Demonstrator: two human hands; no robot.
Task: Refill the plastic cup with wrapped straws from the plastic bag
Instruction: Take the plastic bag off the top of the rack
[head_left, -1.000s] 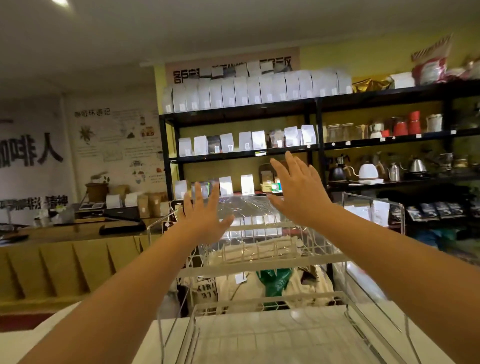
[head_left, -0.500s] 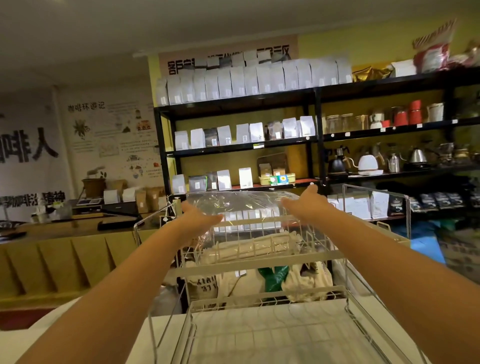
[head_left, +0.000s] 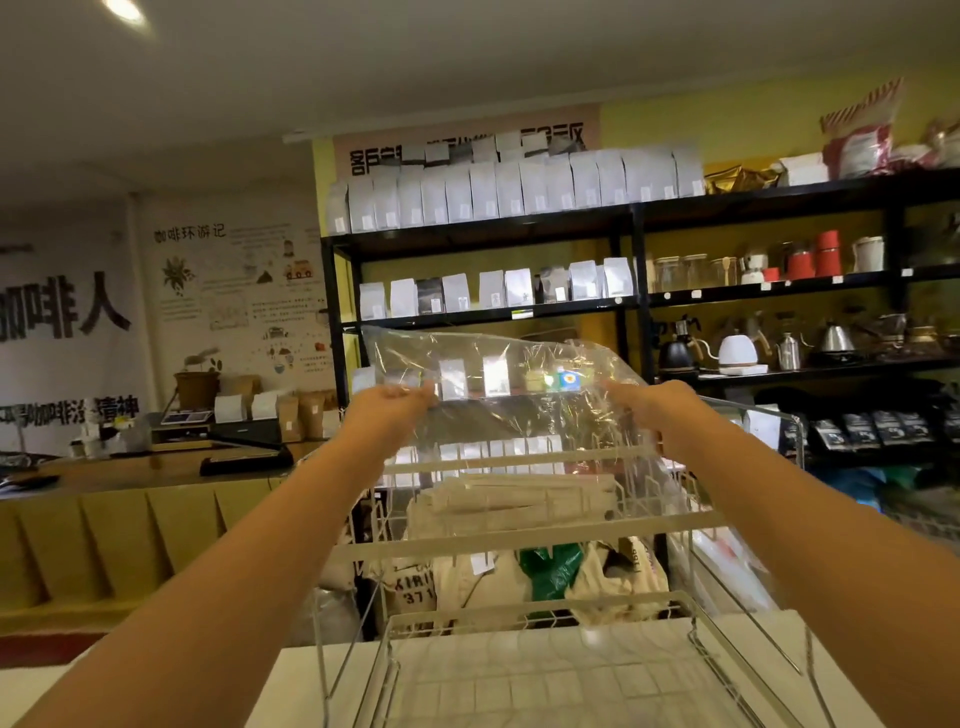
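Both my hands grip the clear plastic bag (head_left: 511, 395): left hand (head_left: 387, 410) and right hand (head_left: 652, 408) pinch its sides above the wire rack (head_left: 519, 535), wrapped straws (head_left: 519, 501) sagging inside.

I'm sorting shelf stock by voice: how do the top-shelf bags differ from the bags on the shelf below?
The top-shelf bags are uniformly white and packed edge to edge; the lower-shelf bags are fewer, stand with gaps between them, and include darker ones. Both rows stand upright on the black shelving.
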